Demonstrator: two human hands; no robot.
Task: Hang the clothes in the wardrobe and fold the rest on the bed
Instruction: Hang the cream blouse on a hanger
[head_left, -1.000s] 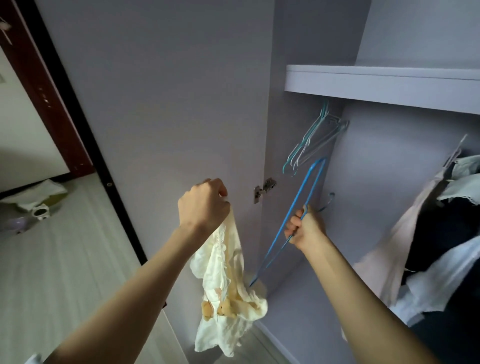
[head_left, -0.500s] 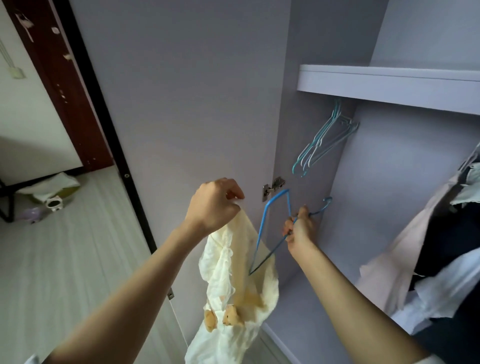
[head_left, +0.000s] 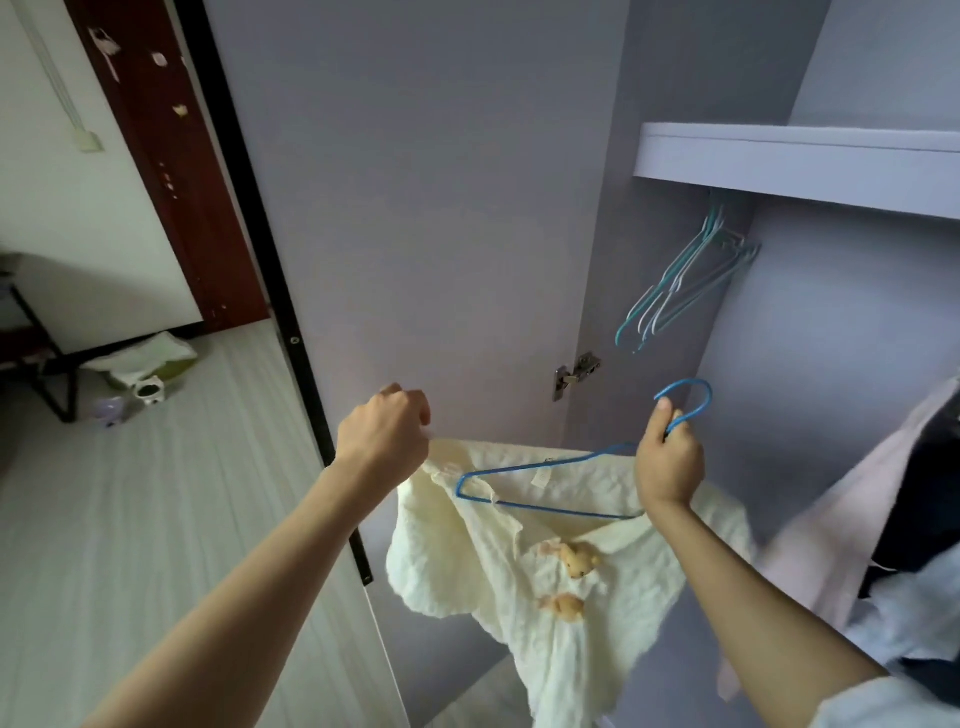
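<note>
Cream shirt: collar pinched taut by left hand; right hand gripped blue hanger neck, apparently threading it beneath.

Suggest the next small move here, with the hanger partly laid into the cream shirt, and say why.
Probably the left hand should pull the collar of the cream shirt over the free left end of the blue hanger. The right hand holds the hanger by its hook, and its bar lies across the open neck, but neither shoulder looks seated yet.
</note>
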